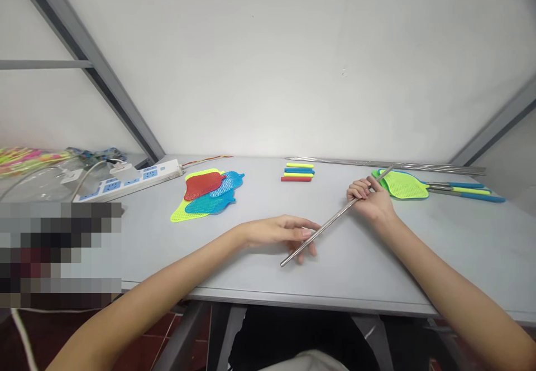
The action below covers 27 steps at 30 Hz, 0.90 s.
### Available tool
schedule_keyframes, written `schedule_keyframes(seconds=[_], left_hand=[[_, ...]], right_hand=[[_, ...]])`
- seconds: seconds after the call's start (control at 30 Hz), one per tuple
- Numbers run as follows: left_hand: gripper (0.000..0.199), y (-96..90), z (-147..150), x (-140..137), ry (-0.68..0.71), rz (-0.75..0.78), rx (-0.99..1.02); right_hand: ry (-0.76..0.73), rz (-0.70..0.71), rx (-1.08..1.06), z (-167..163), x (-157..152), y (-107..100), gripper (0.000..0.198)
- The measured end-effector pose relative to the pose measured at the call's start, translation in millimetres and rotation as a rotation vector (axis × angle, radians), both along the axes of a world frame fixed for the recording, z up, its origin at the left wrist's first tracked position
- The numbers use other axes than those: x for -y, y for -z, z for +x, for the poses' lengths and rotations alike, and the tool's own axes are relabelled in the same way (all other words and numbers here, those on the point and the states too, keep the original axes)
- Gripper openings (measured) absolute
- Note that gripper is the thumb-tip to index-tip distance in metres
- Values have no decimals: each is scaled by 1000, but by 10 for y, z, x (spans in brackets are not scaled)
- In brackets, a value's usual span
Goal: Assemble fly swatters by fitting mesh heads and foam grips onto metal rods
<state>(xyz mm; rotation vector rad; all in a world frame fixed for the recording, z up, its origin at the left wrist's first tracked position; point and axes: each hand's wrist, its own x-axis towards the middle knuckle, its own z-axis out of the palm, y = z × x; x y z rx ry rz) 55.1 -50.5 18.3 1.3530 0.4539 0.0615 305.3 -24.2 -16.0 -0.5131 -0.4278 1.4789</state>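
- Right hand [372, 202]: closed round the upper part of a thin metal rod [335, 218].
- Left hand [280, 231]: fingers loosely spread about the rod's lower end; contact unclear.
- Rod: slanting above the middle of the grey tabletop [247, 273], lower end towards the front edge.
- Beyond: coloured tubes [296, 179] near the back edge; mesh paddles [204, 186] to their left; fly swatters [408, 186] towards the right edge.

Left hand [282, 231] partly hidden, pixelated patch [61, 254]
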Motion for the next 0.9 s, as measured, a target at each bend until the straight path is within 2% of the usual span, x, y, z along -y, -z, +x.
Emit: schedule_keyframes(seconds=[0.1,0.2,0.3,0.37,0.5,0.9], left_hand=[[37,33,179,-24,49,-377,60],[26,96,353,-42,47,-599,97],[16,181,464,-52,40,-755,99],[16,239,489,-55,24,-818,94],[30,309,463,-44,32,-883,66],[37,342,405,47,47,-975,90]], right_hand=[[-18,-1,6,-12,13,-26,30],[-17,-11,-8,24,11,-59,32],[-15,-29,-24,78,-1,-98,36],[-11,-39,-5,90,-2,-124,38],[-28,-35,37,32,22,-154,40],[-107,-15,-48,-133,108,-130,41]])
